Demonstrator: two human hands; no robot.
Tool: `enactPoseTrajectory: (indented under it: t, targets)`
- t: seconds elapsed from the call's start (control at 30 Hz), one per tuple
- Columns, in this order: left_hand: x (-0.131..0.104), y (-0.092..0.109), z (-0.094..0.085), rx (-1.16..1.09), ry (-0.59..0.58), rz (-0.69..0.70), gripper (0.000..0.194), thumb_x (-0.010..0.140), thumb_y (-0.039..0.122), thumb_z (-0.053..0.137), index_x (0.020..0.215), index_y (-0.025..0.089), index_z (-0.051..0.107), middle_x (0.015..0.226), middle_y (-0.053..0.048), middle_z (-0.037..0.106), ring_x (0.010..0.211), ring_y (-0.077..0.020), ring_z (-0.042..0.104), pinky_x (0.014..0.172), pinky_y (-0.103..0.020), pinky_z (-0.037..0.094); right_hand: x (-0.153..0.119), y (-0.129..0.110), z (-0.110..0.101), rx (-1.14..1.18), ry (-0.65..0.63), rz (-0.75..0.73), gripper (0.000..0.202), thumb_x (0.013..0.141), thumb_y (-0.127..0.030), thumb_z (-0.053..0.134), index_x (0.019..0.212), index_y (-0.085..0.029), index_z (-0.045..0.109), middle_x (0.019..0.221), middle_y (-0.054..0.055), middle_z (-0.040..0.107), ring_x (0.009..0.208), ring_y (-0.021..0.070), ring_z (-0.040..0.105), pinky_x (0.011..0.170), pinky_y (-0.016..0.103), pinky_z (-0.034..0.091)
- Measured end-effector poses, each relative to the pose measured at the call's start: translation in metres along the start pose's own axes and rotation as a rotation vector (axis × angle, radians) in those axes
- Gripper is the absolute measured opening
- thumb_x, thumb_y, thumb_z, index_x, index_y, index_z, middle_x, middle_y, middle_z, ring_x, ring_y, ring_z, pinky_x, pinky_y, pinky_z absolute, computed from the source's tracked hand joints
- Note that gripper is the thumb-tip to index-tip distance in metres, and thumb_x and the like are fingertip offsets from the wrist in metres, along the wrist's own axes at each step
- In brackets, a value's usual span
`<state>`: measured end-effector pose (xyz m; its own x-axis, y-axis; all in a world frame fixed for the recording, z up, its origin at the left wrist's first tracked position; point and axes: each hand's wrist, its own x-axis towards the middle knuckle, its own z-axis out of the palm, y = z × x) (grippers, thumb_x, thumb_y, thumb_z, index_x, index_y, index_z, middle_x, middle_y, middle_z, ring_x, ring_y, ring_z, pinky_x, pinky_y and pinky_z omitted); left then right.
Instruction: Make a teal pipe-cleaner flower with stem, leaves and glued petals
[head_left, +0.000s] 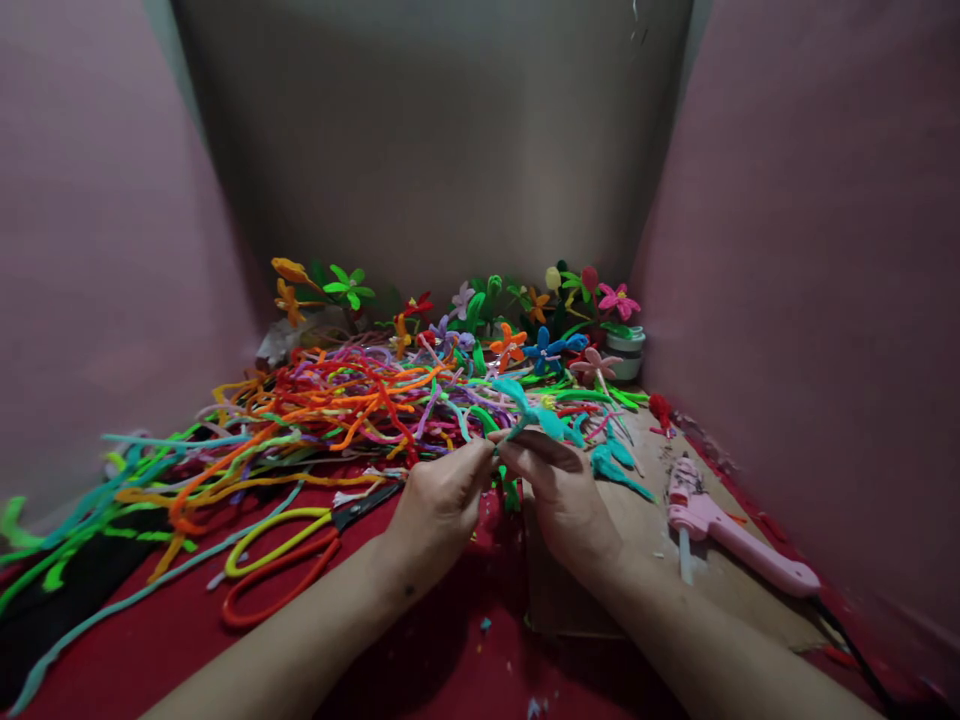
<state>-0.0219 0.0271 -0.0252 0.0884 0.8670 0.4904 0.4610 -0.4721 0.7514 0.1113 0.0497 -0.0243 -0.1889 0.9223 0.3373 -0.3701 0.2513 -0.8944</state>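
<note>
A teal pipe-cleaner flower (529,408) with a yellow centre is held up between my two hands. My left hand (448,490) is closed, with thumb and fingertips pinching near the flower's stem. My right hand (559,490) pinches the same piece from the other side, its fingers lying just under the petals. The fingertips of both hands meet, so the exact grip on the stem is partly hidden. Just right of my right hand, more teal pipe-cleaner pieces (619,462) lie on the cardboard.
A pile of coloured pipe cleaners (360,395) covers the left and middle. Scissors (300,545) with yellow and red handles lie near my left wrist. A pink glue gun (739,545) rests on cardboard (574,600) at right. Finished flowers (510,345) and a small pot (625,355) stand behind.
</note>
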Motion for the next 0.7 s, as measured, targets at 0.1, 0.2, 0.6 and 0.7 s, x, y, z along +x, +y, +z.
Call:
enactPoseTrajectory:
  t: [0.1, 0.2, 0.6, 0.7]
  targets:
    - [0.002, 0.003, -0.001, -0.020, 0.002, -0.036, 0.015, 0.080, 0.021, 0.052, 0.076, 0.021, 0.066, 0.050, 0.005, 0.044, 0.045, -0.0072, 0.038, 0.046, -0.017, 0.030, -0.001, 0.001, -0.001, 0.005, -0.049, -0.014, 0.010, 0.075, -0.026, 0.061, 0.071, -0.022, 0.070, 0.072, -0.001, 0.063, 0.076, 0.0169, 0.054, 0.077, 0.030, 0.042]
    - [0.006, 0.014, -0.002, -0.197, -0.003, -0.166, 0.014, 0.079, 0.025, 0.054, 0.073, 0.019, 0.065, 0.049, 0.005, 0.044, 0.043, -0.0059, 0.034, 0.041, -0.017, 0.027, -0.001, 0.005, -0.002, 0.057, -0.014, 0.030, 0.012, 0.075, -0.029, 0.061, 0.070, -0.021, 0.068, 0.070, 0.000, 0.061, 0.074, 0.0171, 0.054, 0.071, 0.030, 0.044]
    - [0.012, 0.004, -0.009, -1.141, -0.457, -0.597, 0.012, 0.082, 0.026, 0.053, 0.078, 0.015, 0.056, 0.045, 0.009, 0.041, 0.027, 0.0007, 0.011, 0.026, -0.012, 0.020, 0.006, 0.007, -0.004, 0.320, -0.136, 0.118, 0.004, 0.070, -0.021, 0.065, 0.069, -0.020, 0.068, 0.059, -0.002, 0.058, 0.061, 0.0123, 0.051, 0.065, 0.026, 0.042]
    - [0.012, 0.006, -0.010, -1.069, -0.494, -0.587, 0.015, 0.083, 0.028, 0.051, 0.078, 0.015, 0.056, 0.046, 0.009, 0.042, 0.026, 0.0002, 0.014, 0.026, -0.012, 0.020, 0.005, 0.006, -0.003, 0.327, -0.122, 0.136, 0.004, 0.069, -0.020, 0.065, 0.069, -0.017, 0.068, 0.057, -0.002, 0.057, 0.057, 0.0110, 0.050, 0.061, 0.024, 0.041]
